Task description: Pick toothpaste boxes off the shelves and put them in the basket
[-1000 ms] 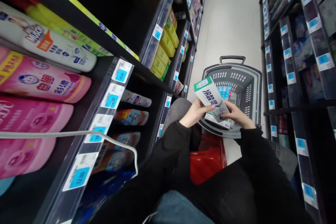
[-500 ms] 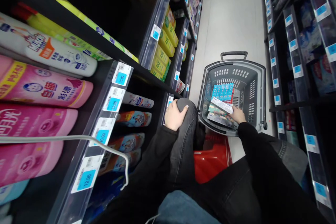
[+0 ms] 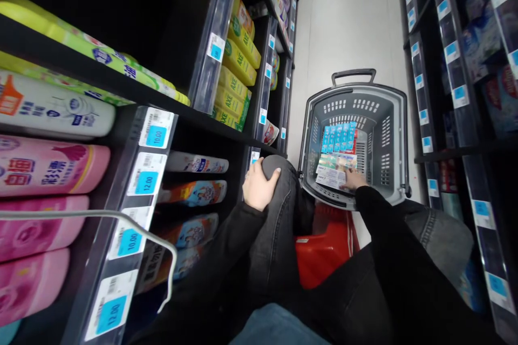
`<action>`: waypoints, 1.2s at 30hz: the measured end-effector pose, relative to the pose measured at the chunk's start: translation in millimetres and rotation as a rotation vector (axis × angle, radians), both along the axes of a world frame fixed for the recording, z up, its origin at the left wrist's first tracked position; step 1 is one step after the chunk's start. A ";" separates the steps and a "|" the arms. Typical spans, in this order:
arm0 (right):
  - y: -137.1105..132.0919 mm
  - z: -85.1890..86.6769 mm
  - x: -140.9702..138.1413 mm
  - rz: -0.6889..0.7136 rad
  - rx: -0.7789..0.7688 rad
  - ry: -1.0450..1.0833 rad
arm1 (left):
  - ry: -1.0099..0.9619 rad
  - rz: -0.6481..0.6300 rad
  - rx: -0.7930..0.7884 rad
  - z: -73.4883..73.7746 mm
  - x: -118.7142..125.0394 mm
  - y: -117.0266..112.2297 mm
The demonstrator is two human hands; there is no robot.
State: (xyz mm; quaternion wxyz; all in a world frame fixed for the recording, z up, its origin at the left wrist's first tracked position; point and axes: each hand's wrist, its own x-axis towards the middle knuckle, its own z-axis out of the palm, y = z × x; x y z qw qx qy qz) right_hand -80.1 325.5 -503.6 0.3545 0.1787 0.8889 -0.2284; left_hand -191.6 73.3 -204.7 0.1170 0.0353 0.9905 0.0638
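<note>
My right hand (image 3: pixel 353 179) reaches down into a grey shopping basket (image 3: pixel 386 98). Its fingers are closed at the right end of a narrow white box (image 3: pixel 331 173), which lies low in the basket among similar boxes. Just beyond them is a row of small light-blue packs (image 3: pixel 339 137), with something red along its right side. Resting on my bent left knee (image 3: pixel 280 167), my left hand (image 3: pixel 259 185) has its thumb spread from the fingers and holds nothing.
A red plastic object (image 3: pixel 324 250) stands between my legs. Shelves of bottles, including pink bottles (image 3: pixel 50 166), and yellow AXE packs (image 3: pixel 234 83) line the left. More shelving (image 3: pixel 471 151) runs along the right. A white cable (image 3: pixel 151 234) hangs across the left. Pale floor (image 3: pixel 348 16) stretches ahead.
The white box in my right hand has gone from tilted and raised to lying flat among the others. My left hand stays on the knee. The view has shifted slightly.
</note>
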 end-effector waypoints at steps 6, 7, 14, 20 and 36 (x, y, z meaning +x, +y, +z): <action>-33.3 13.5 -2.3 0.271 0.219 0.167 | -0.001 0.004 -0.009 1.7 0.6 -0.1; -34.4 14.7 -1.4 0.287 0.242 0.170 | 0.001 0.003 -0.006 1.7 0.5 -0.5; -27.9 17.8 5.3 0.400 0.306 0.182 | 0.017 -0.001 0.002 -0.2 0.9 0.0; -34.2 12.3 4.2 0.431 0.304 0.191 | 0.028 -0.007 0.011 0.4 2.4 -0.1; 15.9 -28.8 -39.8 -0.307 -0.022 -0.060 | -0.020 -0.013 0.050 2.5 3.4 -0.5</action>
